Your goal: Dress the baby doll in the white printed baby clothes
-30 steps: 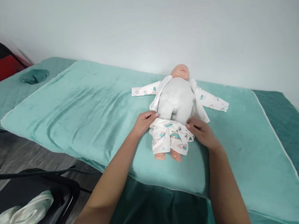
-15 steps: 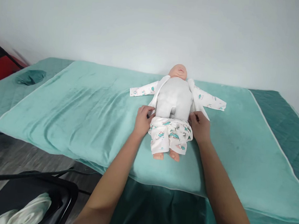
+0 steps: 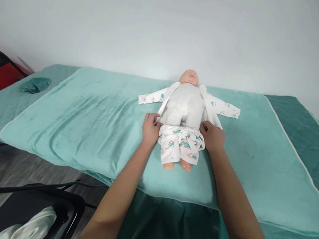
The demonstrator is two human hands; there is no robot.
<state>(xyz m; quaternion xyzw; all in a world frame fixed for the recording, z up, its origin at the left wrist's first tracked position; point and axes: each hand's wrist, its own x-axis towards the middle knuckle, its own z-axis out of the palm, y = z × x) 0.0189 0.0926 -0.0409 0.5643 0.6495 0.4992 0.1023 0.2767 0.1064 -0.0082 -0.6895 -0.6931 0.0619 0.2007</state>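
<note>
While a doll (image 3: 186,103) lies face-up on a green-covered bed (image 3: 257,162), feet (image 3: 169,166) through printed trousers (image 3: 170,147) reaching only its thighs and jacket (image 3: 225,108) unfastened, the left hand (image 3: 150,129) and right hand (image 3: 213,137) curl beside the waistband (image 3: 179,129), whether gripping cloth impossible to tell.

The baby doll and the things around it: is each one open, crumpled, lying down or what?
Baby doll: lying on its back
Printed jacket: open down the front
Printed pants: partway up, bunched at top
Turquoise sheet: wrinkled towards the left
Cloth: crumpled on the black chair
Left hand: bent beside the pants, grip unclear
Right hand: bent beside the pants, grip unclear
</note>
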